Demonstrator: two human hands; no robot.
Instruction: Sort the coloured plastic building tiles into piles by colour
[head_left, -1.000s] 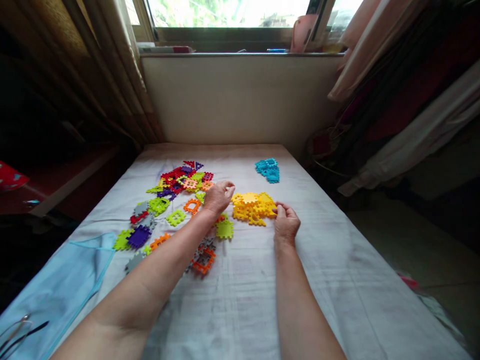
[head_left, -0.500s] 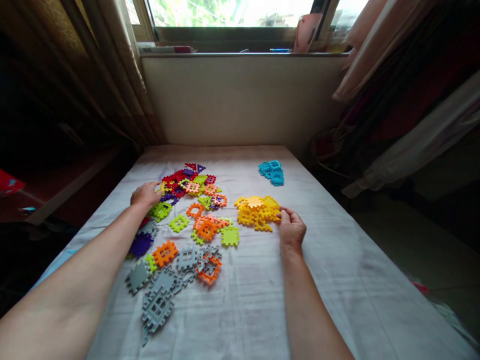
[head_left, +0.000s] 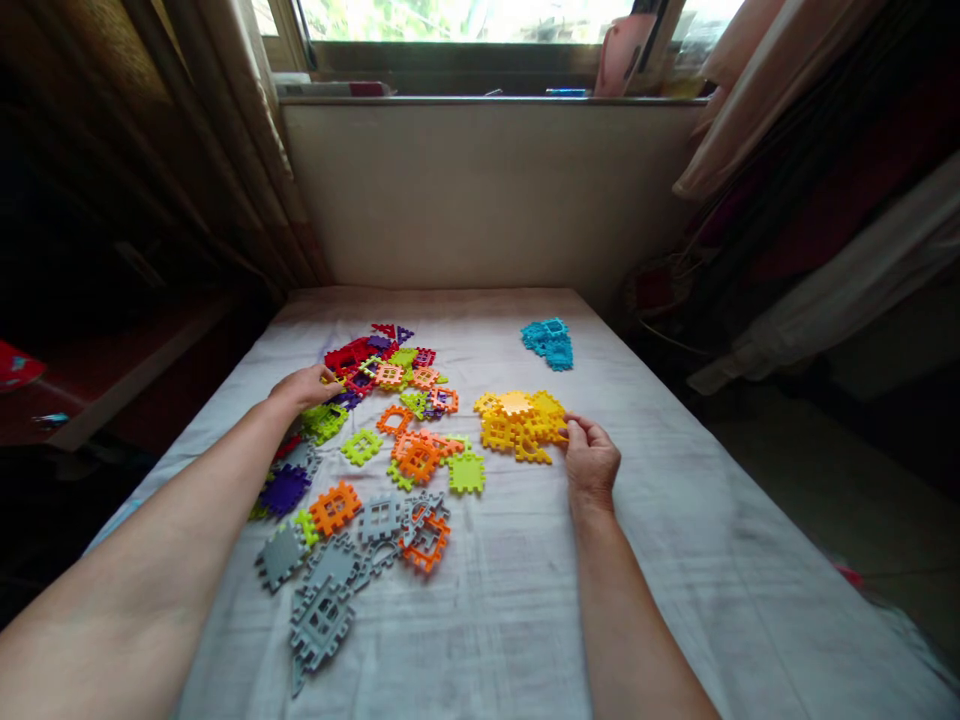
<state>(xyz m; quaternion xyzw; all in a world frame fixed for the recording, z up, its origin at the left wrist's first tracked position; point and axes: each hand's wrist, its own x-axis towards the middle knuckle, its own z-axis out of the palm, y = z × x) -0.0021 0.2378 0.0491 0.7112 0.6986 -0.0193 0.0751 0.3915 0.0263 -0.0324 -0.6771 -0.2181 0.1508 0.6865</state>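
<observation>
My left hand (head_left: 306, 386) reaches into the left side of the mixed pile, its fingers pressed together over a yellow piece (head_left: 334, 380) beside the red pieces (head_left: 349, 356). My right hand (head_left: 591, 450) is closed at the right edge of the yellow pile (head_left: 517, 418), fingertips pinching a yellow piece there. Lime green, orange and purple pieces (head_left: 286, 488) lie loosely between and below the hands. Nearer to me are grey pieces (head_left: 321, 620) and an orange frame piece (head_left: 425, 542).
A small blue pile (head_left: 549, 343) lies at the back right of the white-sheeted surface (head_left: 495, 640). Beyond it rises a low wall (head_left: 480, 190) under a window sill. Curtains hang at left, and cloths (head_left: 840, 310) at right.
My left hand has moved slightly right, further over the pile's left edge, and its fingers now cover more of the yellow piece. My right hand keeps its pinch at the yellow pile.
</observation>
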